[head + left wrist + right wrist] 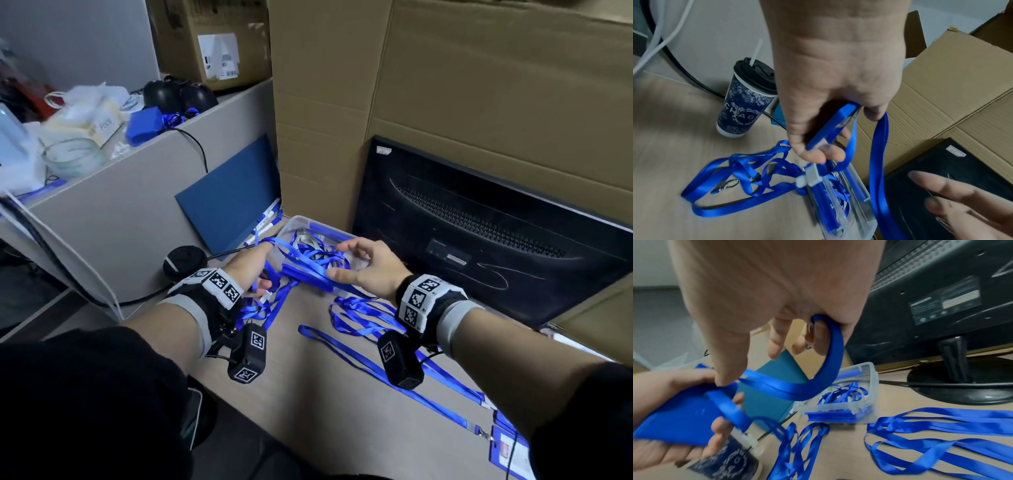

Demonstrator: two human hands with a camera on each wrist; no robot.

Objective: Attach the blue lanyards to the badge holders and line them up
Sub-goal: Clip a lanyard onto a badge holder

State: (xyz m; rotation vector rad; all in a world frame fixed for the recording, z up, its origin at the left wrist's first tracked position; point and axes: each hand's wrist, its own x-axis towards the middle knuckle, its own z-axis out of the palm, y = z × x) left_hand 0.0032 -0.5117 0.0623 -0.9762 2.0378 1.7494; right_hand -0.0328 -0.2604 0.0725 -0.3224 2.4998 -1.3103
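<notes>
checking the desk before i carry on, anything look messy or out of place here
Yes: loose blue lanyards lie tangled on the desk instead of lined up, and more spill over the rim of the clear plastic box. The left hand holds a blue badge holder with straps looped around it.

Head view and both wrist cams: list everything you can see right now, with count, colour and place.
Badge holder: one, blue, in left hand.
Lanyard: one, blue, between both hands.
Loose lanyards: several, blue, on desk.
Bin: one, clear, holding lanyards and holders.
Finished badges: at least two, blue, desk's near right.
Cup: one, dark blue, black lid, left of the bin.
Monitor: one, black, right rear.
Cardboard: brown, behind.
Left hand: grips holder.
Right hand: holds lanyard.
</notes>
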